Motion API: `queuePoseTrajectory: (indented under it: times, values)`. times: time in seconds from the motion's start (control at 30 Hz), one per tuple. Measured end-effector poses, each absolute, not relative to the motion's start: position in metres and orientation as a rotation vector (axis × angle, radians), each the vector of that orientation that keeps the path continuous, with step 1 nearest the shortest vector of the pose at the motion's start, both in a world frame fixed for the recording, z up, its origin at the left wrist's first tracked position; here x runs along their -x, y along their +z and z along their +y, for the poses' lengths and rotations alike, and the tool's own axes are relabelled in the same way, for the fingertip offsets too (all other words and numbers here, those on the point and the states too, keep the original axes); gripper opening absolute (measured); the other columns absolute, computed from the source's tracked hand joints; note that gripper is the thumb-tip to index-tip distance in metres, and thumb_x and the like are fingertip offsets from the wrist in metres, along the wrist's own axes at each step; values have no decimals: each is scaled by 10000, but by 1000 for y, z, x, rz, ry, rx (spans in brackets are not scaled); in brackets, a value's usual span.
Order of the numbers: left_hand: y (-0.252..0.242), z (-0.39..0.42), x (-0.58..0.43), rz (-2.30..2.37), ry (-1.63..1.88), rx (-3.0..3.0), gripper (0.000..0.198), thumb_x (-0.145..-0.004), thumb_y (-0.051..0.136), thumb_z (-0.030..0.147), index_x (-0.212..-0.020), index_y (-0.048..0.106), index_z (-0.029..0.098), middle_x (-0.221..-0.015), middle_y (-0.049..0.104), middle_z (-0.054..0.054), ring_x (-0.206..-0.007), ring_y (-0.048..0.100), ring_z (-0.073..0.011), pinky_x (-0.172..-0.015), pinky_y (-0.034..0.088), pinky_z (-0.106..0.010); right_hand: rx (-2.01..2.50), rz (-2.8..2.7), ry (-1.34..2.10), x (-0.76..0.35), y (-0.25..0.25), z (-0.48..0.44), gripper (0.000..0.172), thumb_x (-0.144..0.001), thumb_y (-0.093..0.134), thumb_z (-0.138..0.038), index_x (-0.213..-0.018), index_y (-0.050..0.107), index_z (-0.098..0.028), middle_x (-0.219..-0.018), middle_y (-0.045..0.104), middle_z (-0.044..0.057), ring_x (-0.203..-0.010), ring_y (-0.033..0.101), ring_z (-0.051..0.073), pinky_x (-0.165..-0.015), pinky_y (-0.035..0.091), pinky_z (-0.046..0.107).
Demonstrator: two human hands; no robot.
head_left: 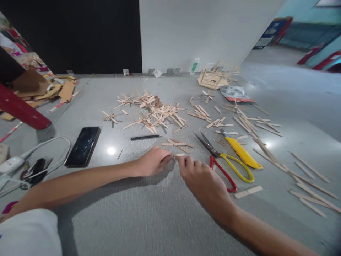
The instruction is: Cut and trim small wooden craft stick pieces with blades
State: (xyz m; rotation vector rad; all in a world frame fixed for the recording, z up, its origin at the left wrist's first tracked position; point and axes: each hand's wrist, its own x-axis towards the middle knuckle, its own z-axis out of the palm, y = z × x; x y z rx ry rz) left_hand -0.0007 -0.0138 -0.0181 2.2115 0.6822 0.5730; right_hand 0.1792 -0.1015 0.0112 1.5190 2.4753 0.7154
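Both my hands meet over a short wooden craft stick (178, 155) on the grey floor. My left hand (153, 161) is closed, its fingertips pinching the stick's left end. My right hand (198, 174) has its fingers curled, and the fingertips grip the stick's right end. A few loose cut sticks (176, 143) lie just beyond the hands. Scissors (223, 161) with one red and one yellow handle rest right beside my right hand.
A heap of craft sticks (156, 113) lies further out, with long sticks (306, 177) on the right. A yellow cutter (243, 153), a black pen (145, 137), a black phone (83, 146), a stick-built frame (217, 75), cables (39, 156) and cardboard scraps (50, 90) are around.
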Motion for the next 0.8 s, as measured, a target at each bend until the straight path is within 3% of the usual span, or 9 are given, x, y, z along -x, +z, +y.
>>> queuePoseTrajectory:
  times: [0.23,0.33,0.57,0.8]
  values:
    - [-11,-14,5,708,461,-1967,432,-1015,409,309,-602,468,196,-473,523,25,-393,537,-97,-486,423,-214,-1365,2646,679,-213,-1,-74,205,-913,516,-8,-952,617,-182,-756,672,-7,-574,657,129,-484,330,276]
    - [-12,-16,4,714,508,-1954,433,-1022,398,321,-613,466,198,-506,549,19,-393,538,-98,-470,419,-219,-1356,2642,778,-212,0,-75,200,-938,496,-26,-994,646,-146,-749,665,17,-602,666,150,-491,341,277]
    - [-21,-14,1,695,591,-2168,480,-1046,356,327,-585,415,207,-528,563,4,-479,519,-122,-531,389,-262,-1445,2470,981,-167,10,-99,277,-967,436,4,-877,698,-14,-579,604,44,-456,552,124,-428,281,235]
    - [-18,-14,4,685,563,-2026,496,-1052,347,384,-598,436,204,-498,539,14,-444,528,-108,-511,423,-238,-1477,2511,853,-172,13,-94,280,-911,418,67,-903,674,-47,-639,641,66,-492,593,146,-440,292,255]
